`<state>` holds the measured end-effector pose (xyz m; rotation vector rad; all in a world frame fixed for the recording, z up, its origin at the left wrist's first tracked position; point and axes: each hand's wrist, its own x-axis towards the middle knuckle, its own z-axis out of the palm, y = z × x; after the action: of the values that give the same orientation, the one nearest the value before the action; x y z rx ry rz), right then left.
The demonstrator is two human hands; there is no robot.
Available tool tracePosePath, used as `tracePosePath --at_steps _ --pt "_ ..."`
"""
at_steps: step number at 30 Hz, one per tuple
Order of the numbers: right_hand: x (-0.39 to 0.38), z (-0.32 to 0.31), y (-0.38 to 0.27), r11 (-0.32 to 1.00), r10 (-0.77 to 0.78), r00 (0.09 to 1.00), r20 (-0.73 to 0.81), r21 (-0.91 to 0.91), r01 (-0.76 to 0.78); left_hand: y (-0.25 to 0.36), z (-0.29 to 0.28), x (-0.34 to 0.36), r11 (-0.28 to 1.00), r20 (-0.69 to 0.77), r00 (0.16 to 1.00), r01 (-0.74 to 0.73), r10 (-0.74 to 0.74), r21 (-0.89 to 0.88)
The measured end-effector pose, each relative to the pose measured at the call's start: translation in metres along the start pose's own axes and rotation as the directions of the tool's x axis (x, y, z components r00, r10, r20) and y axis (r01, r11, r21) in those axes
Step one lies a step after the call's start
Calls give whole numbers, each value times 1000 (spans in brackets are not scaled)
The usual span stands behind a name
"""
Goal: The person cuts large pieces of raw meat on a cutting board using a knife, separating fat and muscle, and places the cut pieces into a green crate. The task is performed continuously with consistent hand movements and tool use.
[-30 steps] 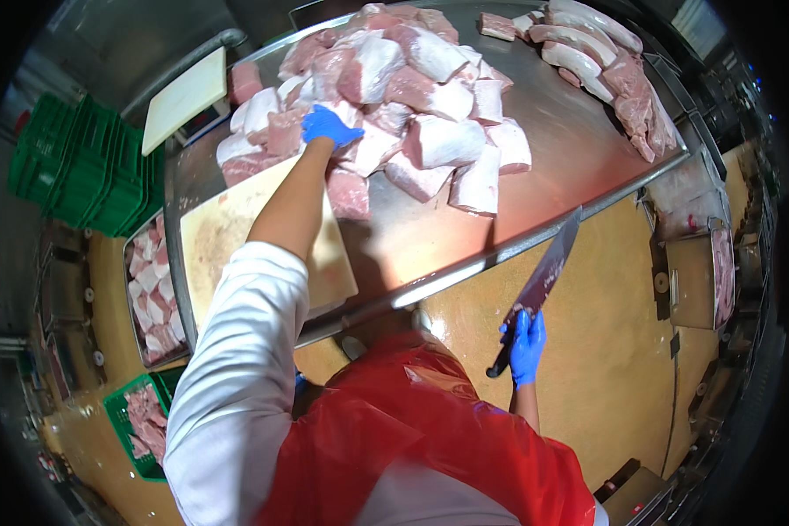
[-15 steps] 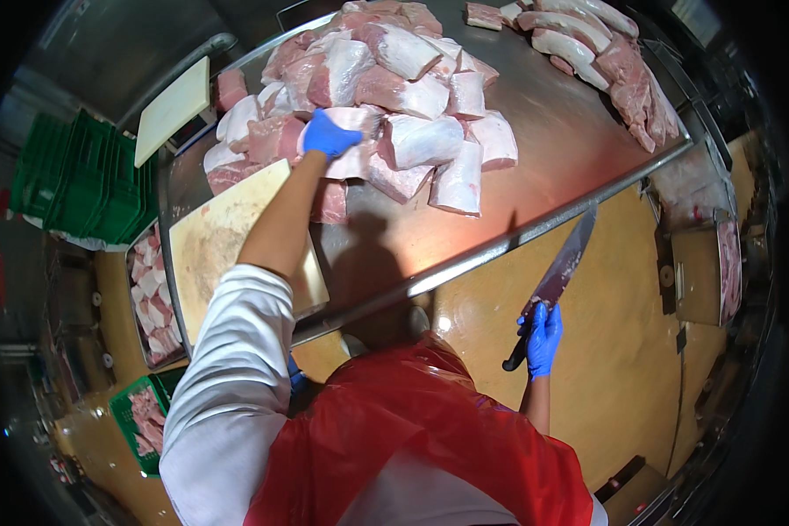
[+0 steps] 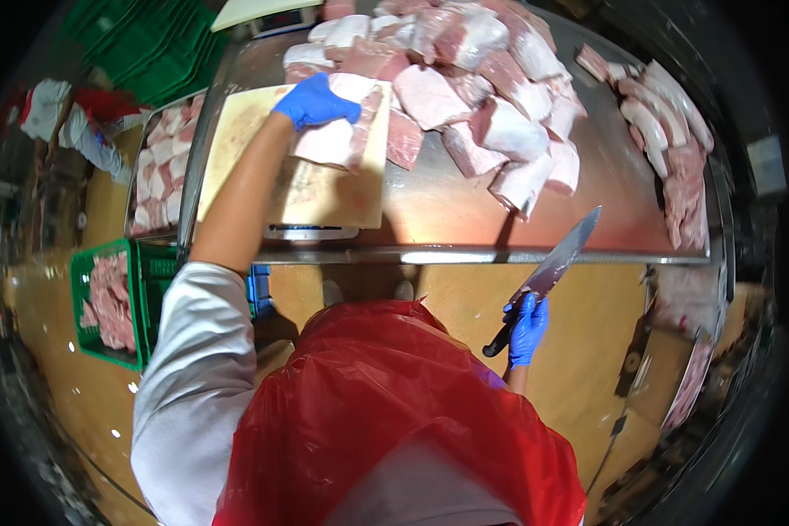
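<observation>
Blue-gloved, my left hand (image 3: 317,103) grips a thick chunk of pork (image 3: 329,145) with white fat on it. The chunk is over the cream cutting board (image 3: 237,131), with its lower edge at or near the surface. My right hand (image 3: 529,329), also in a blue glove, is closed round the black handle of a large knife (image 3: 557,261). Its wide blade slants up and away to the right, the tip over the table's front edge. Just right of the board, a heap of pork chunks (image 3: 430,96) lies on the steel table (image 3: 447,206).
Longer pork strips (image 3: 684,171) lie at the table's right end. To the left are a tray of meat pieces (image 3: 140,188), a green crate (image 3: 79,298) holding trimmings and stacked green crates (image 3: 149,53). Another person (image 3: 83,123) is at the far left. A cardboard box (image 3: 662,377) stands at right.
My left hand has brought the pork chunk from the heap to over the cutting board. The view has turned left. My right hand still holds the knife out to the right.
</observation>
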<state>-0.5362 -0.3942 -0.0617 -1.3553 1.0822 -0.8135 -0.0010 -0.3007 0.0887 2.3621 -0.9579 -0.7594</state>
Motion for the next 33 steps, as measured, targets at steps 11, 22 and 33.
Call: tracePosePath --at_steps 11,22,33 --pt "27 130 -70 941 -225 918 328 -171 292 -165 -24 -116 997 -562 824 70 -66 -15" --pt "-42 374 -133 404 -409 379 830 -208 891 -197 61 -154 896 -870 429 -442 244 33" --pt "-54 384 -136 194 -142 291 946 -262 945 -204 70 -164 859 -916 307 -506 260 74"
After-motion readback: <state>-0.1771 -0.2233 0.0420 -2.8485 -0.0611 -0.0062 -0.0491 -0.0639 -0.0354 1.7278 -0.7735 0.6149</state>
